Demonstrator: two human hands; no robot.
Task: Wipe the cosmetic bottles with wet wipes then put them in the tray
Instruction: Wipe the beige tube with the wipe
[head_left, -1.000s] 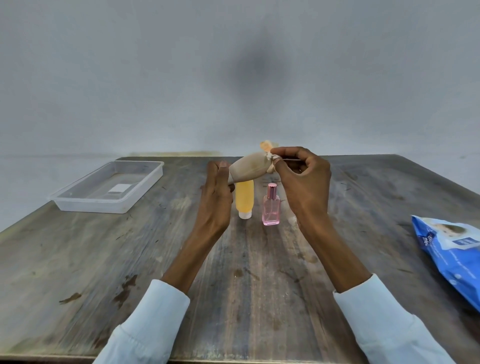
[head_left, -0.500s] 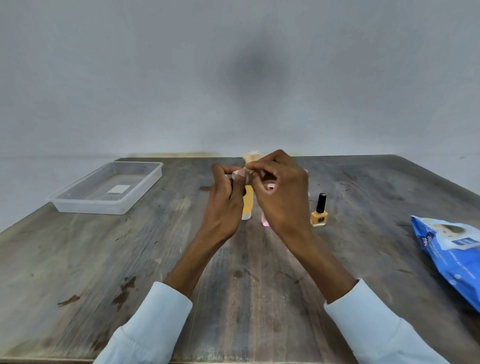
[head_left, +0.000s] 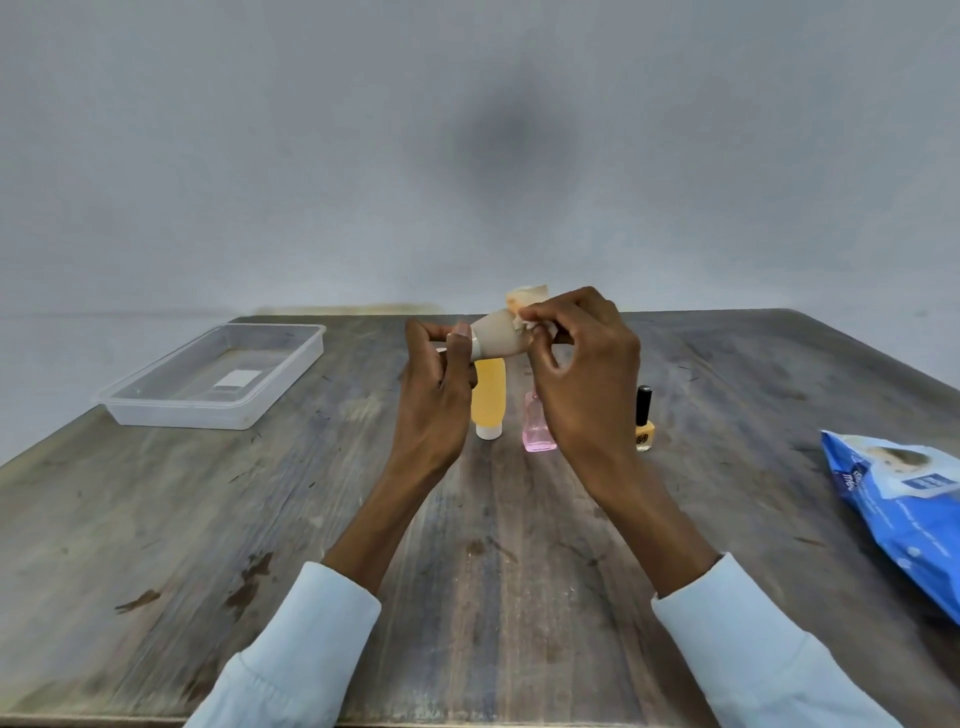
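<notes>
Gripping the bottle (head_left: 500, 338) crosswise, left hand (head_left: 435, 395) on its cap end and right hand (head_left: 582, 374) pinching the wipe (head_left: 525, 301) against it, your tray (head_left: 291, 382) lies at ten o'clock, nearer your left

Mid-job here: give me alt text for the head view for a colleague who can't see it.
Above a worn wooden table, the left hand holds a beige bottle sideways while the right hand rubs it with a wet wipe. Three small bottles stand behind; an empty clear tray sits far left.

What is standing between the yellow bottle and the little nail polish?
In the head view, the pink perfume bottle stands between the yellow bottle and the nail polish.
</notes>
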